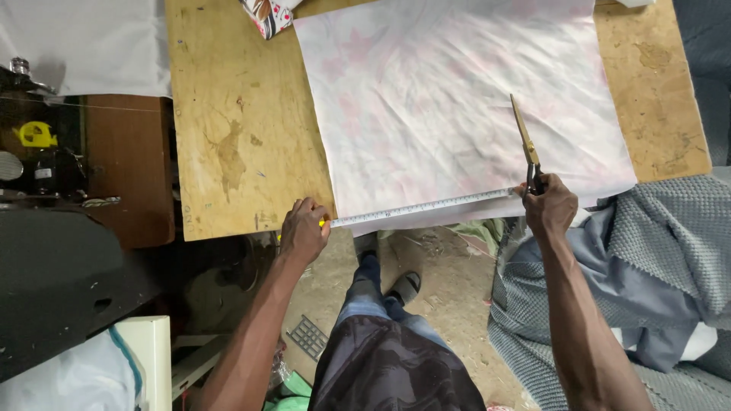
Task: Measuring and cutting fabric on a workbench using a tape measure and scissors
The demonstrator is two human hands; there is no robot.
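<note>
A pale pink-and-white cloth [457,106] lies spread on a worn wooden table [236,129]. Along its near edge a white measuring tape [422,207] is stretched taut. My left hand [304,228] pinches the tape's left end at the table's front edge. My right hand [548,204] holds the tape's right end and also grips long scissors [525,141] with gold-coloured blades that point away over the cloth.
A black sewing machine [38,160] stands on a dark wood stand at the left. A patterned packet [266,15] lies at the table's far edge. Grey knitted and blue fabrics [655,259] are heaped at the right. My legs and feet stand on the dirt floor [449,281] below.
</note>
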